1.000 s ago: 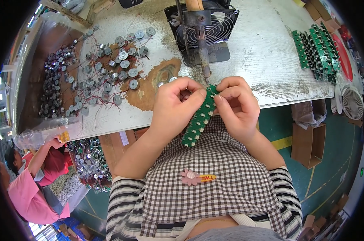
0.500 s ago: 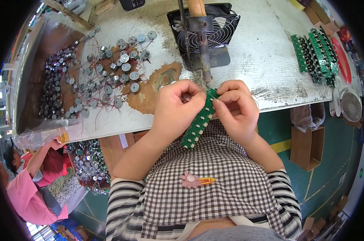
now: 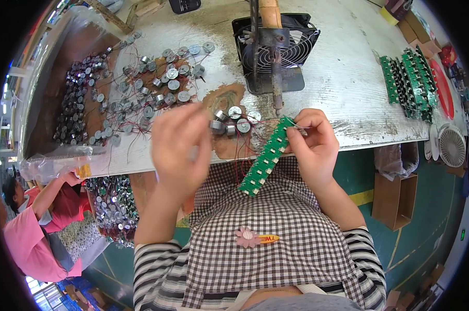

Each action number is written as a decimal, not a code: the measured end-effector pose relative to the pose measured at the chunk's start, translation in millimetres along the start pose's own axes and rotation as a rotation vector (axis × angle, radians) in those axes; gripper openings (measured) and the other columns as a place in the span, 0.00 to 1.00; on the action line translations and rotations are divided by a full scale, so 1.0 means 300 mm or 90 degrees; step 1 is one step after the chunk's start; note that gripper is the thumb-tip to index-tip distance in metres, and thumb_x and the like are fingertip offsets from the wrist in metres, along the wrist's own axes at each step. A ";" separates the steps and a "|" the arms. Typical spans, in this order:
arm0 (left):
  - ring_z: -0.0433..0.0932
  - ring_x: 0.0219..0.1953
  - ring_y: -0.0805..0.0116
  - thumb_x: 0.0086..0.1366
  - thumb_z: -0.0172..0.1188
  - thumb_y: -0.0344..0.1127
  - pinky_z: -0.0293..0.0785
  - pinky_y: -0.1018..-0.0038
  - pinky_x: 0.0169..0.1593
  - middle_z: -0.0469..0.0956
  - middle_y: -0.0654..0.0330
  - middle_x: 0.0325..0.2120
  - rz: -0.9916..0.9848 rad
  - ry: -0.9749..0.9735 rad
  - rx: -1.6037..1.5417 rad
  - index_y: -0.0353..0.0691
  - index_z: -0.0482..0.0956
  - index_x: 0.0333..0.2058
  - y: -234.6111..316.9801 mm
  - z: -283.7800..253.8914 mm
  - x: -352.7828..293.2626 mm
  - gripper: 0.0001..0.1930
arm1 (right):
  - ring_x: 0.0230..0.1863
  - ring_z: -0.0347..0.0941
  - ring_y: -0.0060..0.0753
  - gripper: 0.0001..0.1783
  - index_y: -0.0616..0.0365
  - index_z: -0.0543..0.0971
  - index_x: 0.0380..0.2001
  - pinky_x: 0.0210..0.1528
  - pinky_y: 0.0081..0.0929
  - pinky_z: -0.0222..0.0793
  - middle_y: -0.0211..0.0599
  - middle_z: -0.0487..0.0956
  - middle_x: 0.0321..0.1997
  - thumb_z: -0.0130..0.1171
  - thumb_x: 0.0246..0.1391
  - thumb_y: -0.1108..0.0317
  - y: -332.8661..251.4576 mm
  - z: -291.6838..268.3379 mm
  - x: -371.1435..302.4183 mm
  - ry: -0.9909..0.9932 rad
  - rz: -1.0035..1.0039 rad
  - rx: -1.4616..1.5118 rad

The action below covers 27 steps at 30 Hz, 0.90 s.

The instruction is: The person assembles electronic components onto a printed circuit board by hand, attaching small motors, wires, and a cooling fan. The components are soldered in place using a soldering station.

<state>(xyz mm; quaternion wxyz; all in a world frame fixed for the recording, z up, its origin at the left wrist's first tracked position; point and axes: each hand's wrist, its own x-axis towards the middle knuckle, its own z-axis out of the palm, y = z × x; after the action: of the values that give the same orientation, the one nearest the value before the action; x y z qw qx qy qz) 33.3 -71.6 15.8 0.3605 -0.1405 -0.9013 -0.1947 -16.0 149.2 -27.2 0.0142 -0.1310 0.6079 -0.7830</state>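
Beside a downward-pointing soldering iron (image 3: 277,78), a worker's right hand (image 3: 313,142) is holding a strip of green circuit boards (image 3: 268,158), which is slanting from just below the iron's tip toward the worker's apron (image 3: 268,207). The grip at the upper end is apparently keeping that end near the tip. Beyond the iron a black fan (image 3: 302,44) is standing, perhaps to draw off fumes; left of it, small wired motors (image 3: 183,96) are lying, seemingly within easy reach, and well to its right more green boards (image 3: 413,72) are resting in rows. The right thumb and forefinger are closing in a pinch on the strip's edge, a thin pale strand showing there. Left of the iron, the left hand (image 3: 180,147) is hovering, its fingers too blurred to tell whether they are pinching anything.
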 end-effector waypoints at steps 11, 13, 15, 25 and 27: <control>0.77 0.34 0.71 0.64 0.53 0.25 0.73 0.77 0.39 0.79 0.58 0.32 -0.542 0.066 -0.823 0.30 0.76 0.38 0.011 -0.029 -0.106 0.07 | 0.31 0.75 0.46 0.15 0.69 0.75 0.35 0.30 0.33 0.75 0.51 0.76 0.37 0.58 0.40 0.86 -0.101 0.010 -0.076 -0.108 -0.532 -0.574; 0.76 0.32 0.71 0.64 0.52 0.26 0.73 0.77 0.38 0.78 0.58 0.31 -0.569 0.094 -0.938 0.30 0.75 0.37 -0.009 -0.044 -0.098 0.06 | 0.30 0.75 0.47 0.15 0.71 0.75 0.36 0.33 0.35 0.75 0.54 0.76 0.37 0.58 0.39 0.83 -0.181 0.073 -0.083 -0.232 -0.575 -0.515; 0.75 0.30 0.73 0.65 0.52 0.28 0.72 0.77 0.37 0.77 0.60 0.30 -0.625 0.124 -0.968 0.33 0.75 0.36 0.007 -0.062 -0.116 0.06 | 0.30 0.75 0.48 0.15 0.72 0.75 0.37 0.31 0.35 0.74 0.55 0.76 0.37 0.58 0.41 0.81 -0.201 0.161 -0.056 -0.242 -0.568 -0.565; 0.67 0.23 0.83 0.65 0.50 0.33 0.62 0.84 0.25 0.74 0.67 0.24 -0.711 0.088 -1.082 0.37 0.76 0.33 0.035 -0.085 -0.135 0.08 | 0.17 0.68 0.41 0.05 0.65 0.74 0.35 0.21 0.35 0.62 0.41 0.72 0.19 0.53 0.54 0.77 -0.115 0.324 -0.040 -0.369 -0.563 -0.573; 0.66 0.23 0.82 0.66 0.50 0.36 0.62 0.83 0.25 0.73 0.67 0.23 -0.747 0.030 -1.168 0.37 0.75 0.33 0.016 -0.081 -0.148 0.09 | 0.22 0.70 0.48 0.07 0.62 0.75 0.33 0.26 0.41 0.62 0.44 0.75 0.23 0.48 0.58 0.73 -0.105 0.356 -0.066 -0.339 -0.577 -0.505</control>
<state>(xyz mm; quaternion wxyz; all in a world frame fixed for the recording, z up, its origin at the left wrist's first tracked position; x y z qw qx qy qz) 80.7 -83.3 1.9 -0.0139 0.0999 -0.3321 -0.9378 31.2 59.7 23.4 -0.2162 -0.5586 0.7109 -0.3686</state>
